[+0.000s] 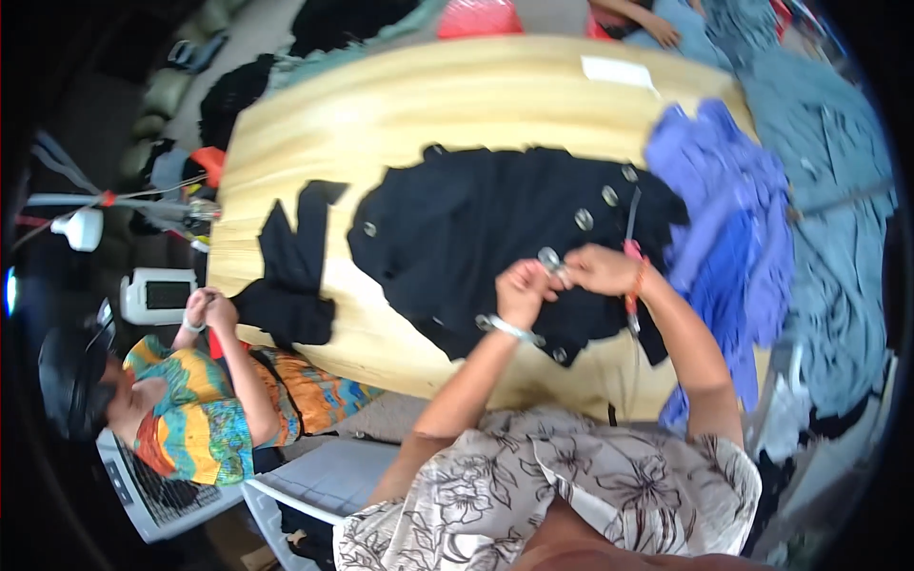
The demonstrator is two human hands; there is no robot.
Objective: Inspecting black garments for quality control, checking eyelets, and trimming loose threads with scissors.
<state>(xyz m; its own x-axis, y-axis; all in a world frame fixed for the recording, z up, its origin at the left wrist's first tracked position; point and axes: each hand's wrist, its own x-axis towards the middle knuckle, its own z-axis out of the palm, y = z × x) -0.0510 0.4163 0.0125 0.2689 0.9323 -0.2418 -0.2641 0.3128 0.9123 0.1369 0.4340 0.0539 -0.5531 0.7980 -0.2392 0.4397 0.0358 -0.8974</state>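
Note:
Black cloth lies spread on the pale wooden table, with several shiny round pieces scattered over it. Above its near right part my left hand and my right hand meet, fingertips pinched close together. A small shiny round piece shows at their fingertips; both hands appear to grip it, though its exact shape is too small to make out. A slim tool with red parts lies on the cloth beside my right wrist, partly hidden by it.
Purple-blue cloth is heaped on the table's right side, with grey-green cloth beyond it. Smaller black pieces lie at the left. A co-worker in a patterned top sits there, hands at the table's edge. A white paper rests far off.

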